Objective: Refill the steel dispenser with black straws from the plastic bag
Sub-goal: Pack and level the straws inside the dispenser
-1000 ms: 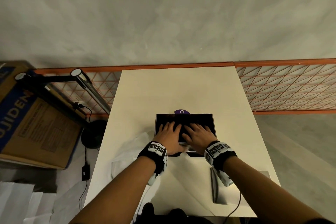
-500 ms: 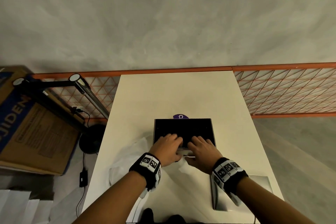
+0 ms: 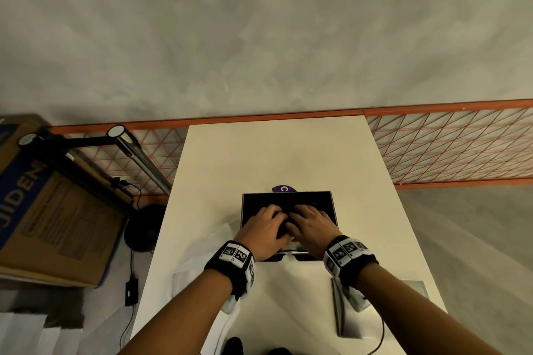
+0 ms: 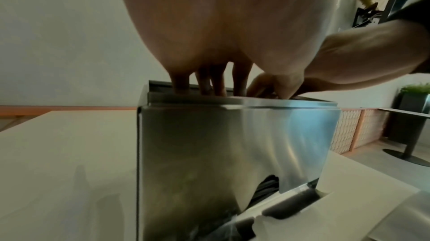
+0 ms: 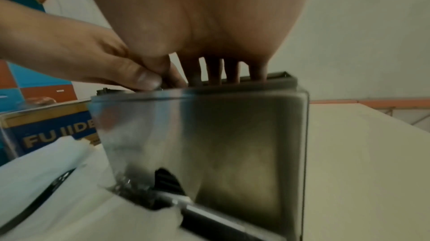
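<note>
The steel dispenser [image 3: 288,204] stands mid-table, lid off. Left hand [image 3: 266,228] and right hand [image 3: 313,225] reach into its open top, fingers straight, probably levelling the black straws [image 3: 285,201]. The plastic bag [image 3: 199,256] lies near the table's left edge.

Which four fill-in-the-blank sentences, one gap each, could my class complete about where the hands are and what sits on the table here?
1. Both the left hand and the right hand reach into the open top of the steel ____.
2. The dispenser stands on a pale ____.
3. Through the cut-out low on the dispenser's side, straws of ____ colour show.
4. On the floor left of the table stands a ____ box with blue lettering.

Missing words: dispenser; table; black; cardboard
</note>
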`<action>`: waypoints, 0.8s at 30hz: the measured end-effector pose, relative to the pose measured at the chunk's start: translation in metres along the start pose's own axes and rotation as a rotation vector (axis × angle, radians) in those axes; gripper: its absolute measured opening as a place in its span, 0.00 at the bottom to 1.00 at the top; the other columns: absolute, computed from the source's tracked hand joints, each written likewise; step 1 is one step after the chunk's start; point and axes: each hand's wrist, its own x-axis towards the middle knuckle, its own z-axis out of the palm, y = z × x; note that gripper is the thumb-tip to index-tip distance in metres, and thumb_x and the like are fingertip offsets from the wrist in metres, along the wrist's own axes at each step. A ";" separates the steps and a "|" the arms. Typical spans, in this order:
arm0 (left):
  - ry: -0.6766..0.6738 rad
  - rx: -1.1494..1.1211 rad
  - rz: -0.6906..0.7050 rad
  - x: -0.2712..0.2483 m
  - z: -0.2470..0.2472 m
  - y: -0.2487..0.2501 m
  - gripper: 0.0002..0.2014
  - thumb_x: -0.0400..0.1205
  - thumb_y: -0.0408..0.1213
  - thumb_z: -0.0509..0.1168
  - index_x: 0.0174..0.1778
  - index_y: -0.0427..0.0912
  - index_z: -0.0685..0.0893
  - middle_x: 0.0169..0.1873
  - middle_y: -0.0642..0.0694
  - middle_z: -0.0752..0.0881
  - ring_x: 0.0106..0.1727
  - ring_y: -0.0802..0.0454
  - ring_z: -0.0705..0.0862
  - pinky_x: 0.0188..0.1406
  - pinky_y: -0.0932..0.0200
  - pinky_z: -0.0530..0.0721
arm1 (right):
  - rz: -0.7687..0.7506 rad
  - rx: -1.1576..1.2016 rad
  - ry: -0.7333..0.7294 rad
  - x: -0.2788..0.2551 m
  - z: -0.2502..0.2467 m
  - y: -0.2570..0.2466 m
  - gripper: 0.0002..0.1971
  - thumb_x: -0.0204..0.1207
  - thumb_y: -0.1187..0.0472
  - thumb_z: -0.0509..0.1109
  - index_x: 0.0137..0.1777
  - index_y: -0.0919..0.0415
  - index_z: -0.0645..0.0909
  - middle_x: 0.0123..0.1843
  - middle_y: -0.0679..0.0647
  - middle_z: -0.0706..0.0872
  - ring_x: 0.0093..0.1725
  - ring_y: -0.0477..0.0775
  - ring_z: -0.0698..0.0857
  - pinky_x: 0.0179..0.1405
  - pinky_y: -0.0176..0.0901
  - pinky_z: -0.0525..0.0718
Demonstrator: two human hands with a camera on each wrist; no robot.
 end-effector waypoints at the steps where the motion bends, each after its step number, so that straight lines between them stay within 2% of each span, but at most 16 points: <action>1: -0.037 -0.026 -0.021 -0.002 0.002 0.000 0.25 0.84 0.58 0.61 0.72 0.46 0.80 0.72 0.48 0.75 0.71 0.47 0.76 0.70 0.46 0.78 | -0.038 -0.055 -0.038 -0.003 0.002 0.000 0.27 0.77 0.40 0.41 0.68 0.49 0.70 0.71 0.52 0.75 0.73 0.61 0.70 0.62 0.61 0.79; 3: -0.114 -0.071 -0.039 -0.007 0.006 -0.001 0.24 0.86 0.56 0.61 0.73 0.46 0.79 0.71 0.49 0.76 0.71 0.47 0.77 0.71 0.48 0.78 | -0.114 -0.127 -0.087 -0.010 0.010 -0.003 0.18 0.80 0.44 0.54 0.67 0.47 0.67 0.67 0.52 0.76 0.69 0.63 0.73 0.55 0.60 0.80; 4: -0.131 -0.077 -0.033 -0.011 0.007 -0.002 0.24 0.86 0.56 0.61 0.73 0.46 0.79 0.70 0.49 0.77 0.71 0.48 0.77 0.71 0.49 0.78 | -0.115 -0.119 -0.086 -0.012 0.012 -0.004 0.17 0.81 0.44 0.57 0.67 0.47 0.68 0.67 0.52 0.76 0.68 0.62 0.74 0.55 0.60 0.80; 5: -0.127 -0.080 -0.023 -0.016 0.006 -0.003 0.25 0.86 0.57 0.61 0.75 0.46 0.78 0.71 0.50 0.76 0.71 0.49 0.77 0.70 0.50 0.78 | -0.068 -0.064 -0.059 -0.017 0.009 -0.006 0.18 0.82 0.42 0.56 0.67 0.46 0.71 0.67 0.51 0.77 0.68 0.60 0.75 0.56 0.58 0.79; 7: -0.024 -0.097 -0.020 -0.023 0.000 -0.010 0.27 0.86 0.60 0.58 0.75 0.47 0.79 0.69 0.52 0.76 0.70 0.51 0.76 0.69 0.51 0.79 | 0.063 0.114 0.111 -0.020 0.002 -0.001 0.24 0.80 0.39 0.48 0.64 0.48 0.79 0.65 0.49 0.80 0.65 0.56 0.79 0.58 0.54 0.79; 9: 0.158 -0.076 -0.080 -0.026 -0.013 -0.016 0.23 0.87 0.57 0.56 0.71 0.47 0.80 0.64 0.51 0.79 0.65 0.49 0.79 0.63 0.49 0.81 | 0.177 0.204 0.359 -0.022 -0.009 0.011 0.23 0.79 0.43 0.51 0.58 0.54 0.82 0.58 0.52 0.82 0.57 0.59 0.82 0.52 0.54 0.81; 10: 0.233 -0.059 -0.164 -0.026 -0.021 -0.020 0.20 0.88 0.53 0.57 0.70 0.46 0.79 0.62 0.49 0.81 0.63 0.47 0.81 0.58 0.48 0.82 | 0.276 0.212 0.428 -0.024 -0.015 0.020 0.19 0.79 0.47 0.55 0.58 0.56 0.81 0.56 0.54 0.82 0.55 0.61 0.82 0.49 0.54 0.82; 11: 0.260 -0.052 -0.282 -0.025 -0.029 -0.024 0.18 0.89 0.50 0.58 0.70 0.45 0.77 0.61 0.46 0.84 0.61 0.44 0.83 0.54 0.49 0.83 | 0.404 0.236 0.418 -0.026 -0.022 0.028 0.16 0.80 0.51 0.58 0.59 0.58 0.80 0.55 0.56 0.81 0.55 0.63 0.82 0.47 0.53 0.81; 12: 0.226 -0.048 -0.408 -0.023 -0.036 -0.029 0.18 0.89 0.50 0.57 0.71 0.44 0.74 0.59 0.43 0.86 0.59 0.41 0.85 0.50 0.49 0.82 | 0.535 0.274 0.346 -0.028 -0.029 0.035 0.14 0.81 0.53 0.59 0.60 0.59 0.77 0.56 0.59 0.81 0.55 0.64 0.82 0.45 0.52 0.80; 13: 0.140 -0.033 -0.505 -0.021 -0.040 -0.032 0.19 0.90 0.51 0.56 0.71 0.43 0.72 0.59 0.40 0.86 0.58 0.38 0.86 0.48 0.49 0.81 | 0.644 0.294 0.213 -0.028 -0.035 0.041 0.14 0.83 0.53 0.57 0.60 0.60 0.76 0.57 0.60 0.82 0.56 0.66 0.83 0.45 0.51 0.78; 15: -0.048 0.015 -0.570 -0.018 -0.040 -0.038 0.20 0.91 0.52 0.53 0.67 0.39 0.74 0.60 0.35 0.85 0.59 0.33 0.86 0.49 0.48 0.80 | 0.697 0.314 -0.080 -0.026 -0.039 0.046 0.16 0.84 0.51 0.55 0.59 0.62 0.77 0.59 0.63 0.84 0.56 0.68 0.85 0.47 0.51 0.79; 17: -0.134 0.004 -0.570 -0.016 -0.033 -0.040 0.18 0.91 0.48 0.53 0.63 0.37 0.77 0.62 0.33 0.84 0.61 0.32 0.84 0.53 0.47 0.79 | 0.657 0.394 -0.200 -0.023 -0.036 0.044 0.15 0.82 0.55 0.57 0.57 0.65 0.78 0.60 0.65 0.84 0.53 0.69 0.87 0.50 0.56 0.86; 20: -0.140 -0.086 -0.586 -0.001 -0.034 -0.043 0.15 0.91 0.42 0.54 0.60 0.33 0.79 0.62 0.31 0.84 0.61 0.31 0.84 0.51 0.48 0.78 | 0.641 0.475 -0.195 -0.007 -0.045 0.046 0.12 0.82 0.64 0.58 0.55 0.69 0.80 0.59 0.68 0.85 0.53 0.72 0.88 0.52 0.59 0.88; 22: -0.109 -0.083 -0.579 0.009 -0.044 -0.039 0.14 0.91 0.39 0.55 0.58 0.32 0.80 0.61 0.31 0.85 0.59 0.31 0.85 0.47 0.49 0.77 | 0.639 0.429 -0.137 0.007 -0.059 0.049 0.13 0.82 0.66 0.57 0.58 0.71 0.81 0.61 0.69 0.85 0.57 0.72 0.86 0.51 0.54 0.86; 24: -0.027 -0.032 -0.557 0.007 -0.051 -0.032 0.13 0.91 0.38 0.55 0.60 0.32 0.79 0.59 0.32 0.86 0.58 0.31 0.86 0.46 0.49 0.77 | 0.612 0.326 -0.060 0.004 -0.067 0.047 0.12 0.82 0.67 0.59 0.60 0.71 0.79 0.61 0.69 0.85 0.58 0.72 0.85 0.49 0.53 0.81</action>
